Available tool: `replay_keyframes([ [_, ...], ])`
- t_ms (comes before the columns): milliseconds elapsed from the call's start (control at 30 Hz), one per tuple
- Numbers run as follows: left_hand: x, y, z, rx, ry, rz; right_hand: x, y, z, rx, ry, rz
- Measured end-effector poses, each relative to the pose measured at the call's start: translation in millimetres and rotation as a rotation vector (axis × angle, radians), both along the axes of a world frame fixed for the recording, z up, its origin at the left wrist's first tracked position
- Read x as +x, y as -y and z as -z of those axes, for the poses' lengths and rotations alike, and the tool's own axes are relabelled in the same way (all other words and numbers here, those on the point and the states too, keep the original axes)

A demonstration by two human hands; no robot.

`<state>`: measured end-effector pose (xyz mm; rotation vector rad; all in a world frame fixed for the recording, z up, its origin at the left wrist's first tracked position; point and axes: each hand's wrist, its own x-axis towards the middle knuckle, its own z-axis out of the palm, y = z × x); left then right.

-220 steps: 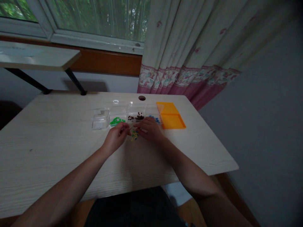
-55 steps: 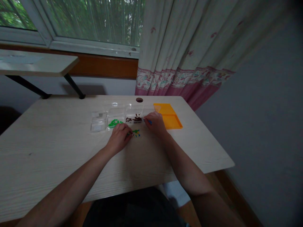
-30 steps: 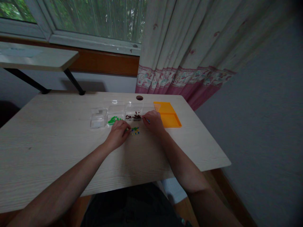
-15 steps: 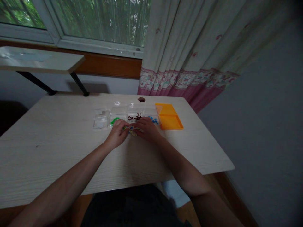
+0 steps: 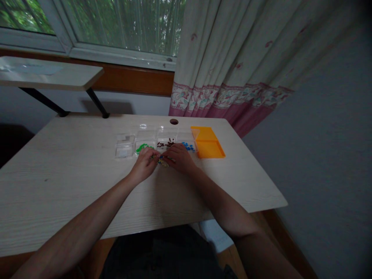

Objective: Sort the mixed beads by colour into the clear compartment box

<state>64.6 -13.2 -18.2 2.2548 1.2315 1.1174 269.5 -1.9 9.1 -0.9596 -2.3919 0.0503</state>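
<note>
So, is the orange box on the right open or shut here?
Open. The orange box shows its rimmed inside, and its lid lies folded back flat behind it, on the window side.

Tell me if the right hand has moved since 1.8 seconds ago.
Yes. The right hand shifted left, away from the orange tray, uncovering the blue beads.

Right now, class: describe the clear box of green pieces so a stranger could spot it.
On the pale wooden table, small clear boxes line up left of the orange tray. Second from the left, just beyond the left hand, is the one: it alone holds bright green pieces, between an empty-looking box and one with dark brown pieces.
</note>
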Motion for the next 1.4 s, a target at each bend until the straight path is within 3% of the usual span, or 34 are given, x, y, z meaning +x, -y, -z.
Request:
replay_keyframes([
  [367,-5.7,-4.2,-0.1,-0.010,0.023,-0.081,8.6,-3.6,-1.3,-0.026,0.009,0.042],
  [600,-6.9,-1.4,-4.5,-0.016,0.004,-0.079,39.6,-20.2,-7.6,0.021,-0.017,0.342],
  [800,-6.1,0.8,-5.7,-0.039,0.005,-0.057,63.4,-32.6,3.1,0.021,0.002,0.561],
  [1167,-11.9,-5.2,-3.8,-0.019,-0.010,-0.010,60.6,-35.7,8.2,0.043,0.011,0.616],
  [1400,-15.3,0.0,-12.2,0.077,-0.206,0.089,49.6,-30.9,10.0,0.064,0.005,0.595],
])
